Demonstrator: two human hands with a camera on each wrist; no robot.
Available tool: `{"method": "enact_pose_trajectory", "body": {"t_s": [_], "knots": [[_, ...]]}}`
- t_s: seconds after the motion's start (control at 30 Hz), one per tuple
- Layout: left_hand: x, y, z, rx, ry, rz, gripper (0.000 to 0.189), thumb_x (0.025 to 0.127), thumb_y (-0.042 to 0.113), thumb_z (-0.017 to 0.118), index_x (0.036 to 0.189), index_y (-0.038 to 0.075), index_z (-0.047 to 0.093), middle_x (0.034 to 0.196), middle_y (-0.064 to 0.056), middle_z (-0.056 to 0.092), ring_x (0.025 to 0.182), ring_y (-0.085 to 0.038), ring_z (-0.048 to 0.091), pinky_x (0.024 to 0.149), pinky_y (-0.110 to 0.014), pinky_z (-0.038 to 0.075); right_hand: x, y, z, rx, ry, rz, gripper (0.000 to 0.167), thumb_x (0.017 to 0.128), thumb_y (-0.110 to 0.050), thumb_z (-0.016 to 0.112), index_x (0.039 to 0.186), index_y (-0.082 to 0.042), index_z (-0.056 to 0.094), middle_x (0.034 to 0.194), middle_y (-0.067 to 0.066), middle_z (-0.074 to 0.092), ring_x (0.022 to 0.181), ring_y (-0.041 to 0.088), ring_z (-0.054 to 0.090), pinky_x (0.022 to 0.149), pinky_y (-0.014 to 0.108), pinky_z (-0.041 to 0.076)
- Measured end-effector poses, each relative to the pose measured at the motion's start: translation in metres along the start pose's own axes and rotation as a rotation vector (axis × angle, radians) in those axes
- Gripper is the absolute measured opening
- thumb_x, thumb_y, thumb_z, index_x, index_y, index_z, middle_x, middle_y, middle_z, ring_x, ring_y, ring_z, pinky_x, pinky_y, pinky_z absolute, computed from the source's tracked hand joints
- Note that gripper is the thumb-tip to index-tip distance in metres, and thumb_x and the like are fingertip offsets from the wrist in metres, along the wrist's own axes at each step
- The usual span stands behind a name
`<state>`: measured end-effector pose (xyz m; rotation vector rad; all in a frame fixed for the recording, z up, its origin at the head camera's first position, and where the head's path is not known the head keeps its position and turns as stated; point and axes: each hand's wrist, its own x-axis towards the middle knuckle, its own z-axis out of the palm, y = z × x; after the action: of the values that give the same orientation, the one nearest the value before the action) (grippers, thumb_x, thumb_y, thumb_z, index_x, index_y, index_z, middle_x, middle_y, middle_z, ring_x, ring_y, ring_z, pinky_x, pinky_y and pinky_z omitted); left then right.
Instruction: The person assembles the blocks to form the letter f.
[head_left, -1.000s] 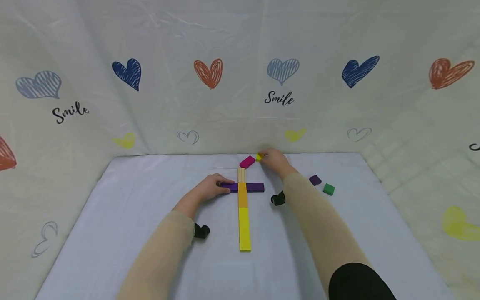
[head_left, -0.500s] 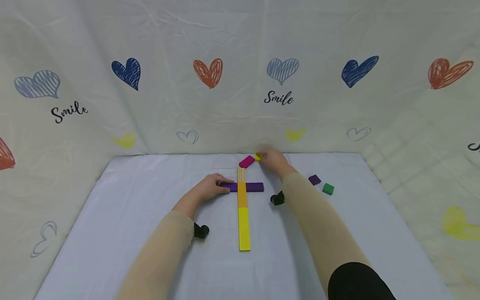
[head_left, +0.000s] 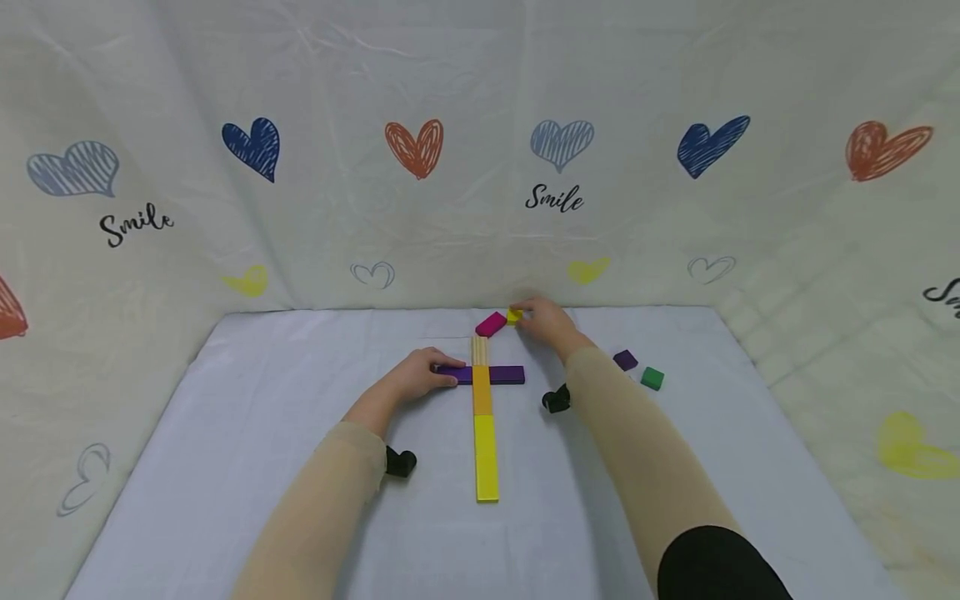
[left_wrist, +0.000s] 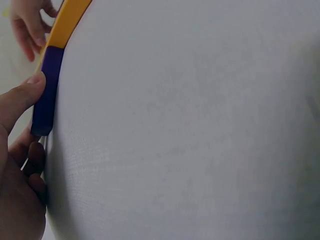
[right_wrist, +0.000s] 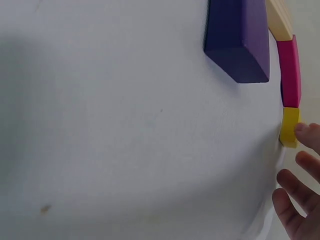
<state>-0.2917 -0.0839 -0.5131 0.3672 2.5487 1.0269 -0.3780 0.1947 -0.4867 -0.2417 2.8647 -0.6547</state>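
Note:
In the head view, my left hand [head_left: 415, 375] holds the left end of a long purple block [head_left: 507, 375], thumb on its near side. An orange block [head_left: 482, 392] crosses the purple one, with a yellow strip [head_left: 486, 458] in line below. Above the crossing lie narrow pale wooden pieces [head_left: 480, 350], and a pink block [head_left: 491, 324] slants off their far end. At the far table edge my right hand [head_left: 547, 323] pinches a small yellow block [head_left: 513, 317] beside the pink one. In the right wrist view, that yellow block [right_wrist: 289, 125] meets the pink block's end [right_wrist: 290, 75].
To the right of the right forearm lie a small purple block [head_left: 626, 360] and a green block [head_left: 652, 378]. A white cloth [head_left: 247, 467] covers the table, and a printed curtain [head_left: 315, 217] hangs right behind its far edge. Black wrist cameras [head_left: 401, 462] stick out under both sleeves.
The head view has shifted slightly. A little more of the small yellow block shows at my right fingertips. The left hand and the other blocks keep their places.

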Motion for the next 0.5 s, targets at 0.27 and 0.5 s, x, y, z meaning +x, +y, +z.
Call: {"method": "enact_pose_trajectory", "body": {"t_s": [0.27,0.5], "knots": [[-0.003,0.003,0.000,0.006,0.008,0.004,0.029,0.093,0.031,0.070,0.122,0.036,0.071,0.131,-0.001,0.059,0.121,-0.025,0.049,0.110,-0.047,0.037,-0.013,0.009,-0.012,0.027,0.011,0.023,0.040,0.099,-0.028,0.062,0.139,-0.024,0.060,0.144,0.009,0.050,0.135,0.031,0.042,0.111,0.050,0.035],[-0.003,0.004,0.000,0.006,0.009,-0.009,0.029,0.094,0.030,0.070,0.122,0.035,0.071,0.132,-0.003,0.058,0.120,-0.026,0.049,0.109,-0.047,0.038,-0.040,0.024,-0.028,-0.002,0.036,-0.049,0.041,0.097,-0.028,0.064,0.137,-0.018,0.062,0.140,0.010,0.055,0.129,0.032,0.050,0.106,0.050,0.041]]}}
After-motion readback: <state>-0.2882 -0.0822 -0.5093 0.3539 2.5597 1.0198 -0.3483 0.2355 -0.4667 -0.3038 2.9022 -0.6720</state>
